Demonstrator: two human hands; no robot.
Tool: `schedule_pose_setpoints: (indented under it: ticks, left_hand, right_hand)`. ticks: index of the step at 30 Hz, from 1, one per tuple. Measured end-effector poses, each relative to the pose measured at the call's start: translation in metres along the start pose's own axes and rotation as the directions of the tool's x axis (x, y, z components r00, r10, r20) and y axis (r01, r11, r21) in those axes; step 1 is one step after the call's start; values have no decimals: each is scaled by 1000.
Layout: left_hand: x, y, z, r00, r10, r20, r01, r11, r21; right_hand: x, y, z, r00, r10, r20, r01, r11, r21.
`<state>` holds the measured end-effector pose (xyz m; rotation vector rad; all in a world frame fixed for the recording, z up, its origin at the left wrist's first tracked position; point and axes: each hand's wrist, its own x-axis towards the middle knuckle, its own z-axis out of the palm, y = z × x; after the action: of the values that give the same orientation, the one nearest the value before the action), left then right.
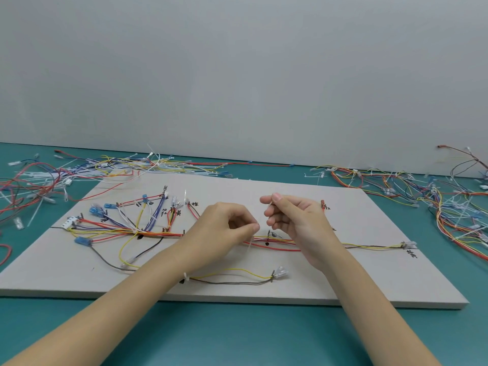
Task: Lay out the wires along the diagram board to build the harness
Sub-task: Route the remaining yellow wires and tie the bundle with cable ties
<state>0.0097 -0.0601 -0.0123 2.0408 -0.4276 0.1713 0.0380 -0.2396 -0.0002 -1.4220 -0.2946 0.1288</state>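
The grey diagram board point(343, 276) lies flat on the teal table. A harness of red, yellow, blue and brown wires point(148, 231) runs along its middle line, held by small pegs, with blue connectors point(96, 211) at the left. My left hand point(224, 228) hovers over the bundle's centre and pinches a thin white cable tie point(250, 240) at the wires. My right hand point(293, 220) is raised beside it, thumb and forefinger pinching a thin pale strip, likely the tie's tail. A yellow and brown wire pair point(237, 277) lies nearer me.
Loose wires and white ties are heaped at the back left point(79, 173) and along the right side point(422, 196) of the table. A grey wall stands behind. Handwritten labels mark the board. Teal table surface point(250, 336) shows in front of the board.
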Motion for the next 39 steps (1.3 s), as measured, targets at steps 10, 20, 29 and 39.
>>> schedule_pose_setpoints:
  ticks: [10, 20, 29, 39]
  left_hand:
    - [-2, -1, 9, 999, -1, -54, 2, 1000, 24]
    - [1, -15, -1, 994, 37, 100, -77, 896, 438]
    - [6, -14, 7, 984, 61, 167, -153, 770, 619]
    - [5, -22, 12, 985, 60, 160, -153, 732, 664]
  right_hand:
    - [0, 3, -1, 993, -35, -111, 28, 997, -68]
    - [14, 0, -28, 926, -193, -323, 145, 975, -166]
    - [26, 20, -20, 908, -255, -332, 166, 947, -274]
    - [20, 26, -7, 993, -109, -39, 85, 916, -392]
